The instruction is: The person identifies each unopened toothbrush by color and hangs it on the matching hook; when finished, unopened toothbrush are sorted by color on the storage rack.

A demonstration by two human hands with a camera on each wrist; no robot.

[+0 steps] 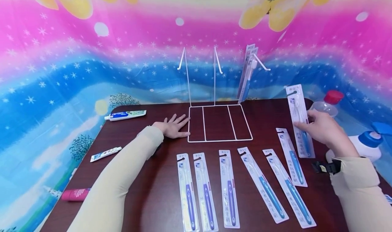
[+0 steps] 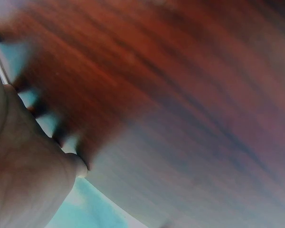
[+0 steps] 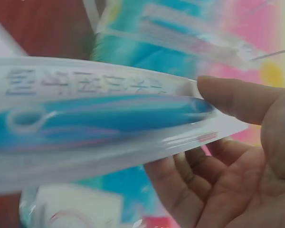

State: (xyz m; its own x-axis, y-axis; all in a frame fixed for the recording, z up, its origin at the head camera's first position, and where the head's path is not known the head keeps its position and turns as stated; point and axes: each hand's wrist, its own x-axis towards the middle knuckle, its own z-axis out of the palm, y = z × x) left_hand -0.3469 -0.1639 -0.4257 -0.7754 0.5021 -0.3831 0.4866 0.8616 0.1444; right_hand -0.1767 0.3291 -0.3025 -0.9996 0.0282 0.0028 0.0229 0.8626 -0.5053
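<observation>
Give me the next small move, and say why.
Probably bring the held toothbrush left toward the right hook: the right hand grips it clear of that hook, where another blue toothbrush hangs.

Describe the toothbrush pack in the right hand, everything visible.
The toothbrush pack is long and narrow: pale backing, what looks like clear plastic over the front. A dark slot shows near its top; the blue handle lies toward the other end, beside printed characters, with a small red mark at one edge. It slants, slot end uppermost in the head view, at the right side of the table. The right hand pinches its edge. Whether it touches the table is unclear.
</observation>
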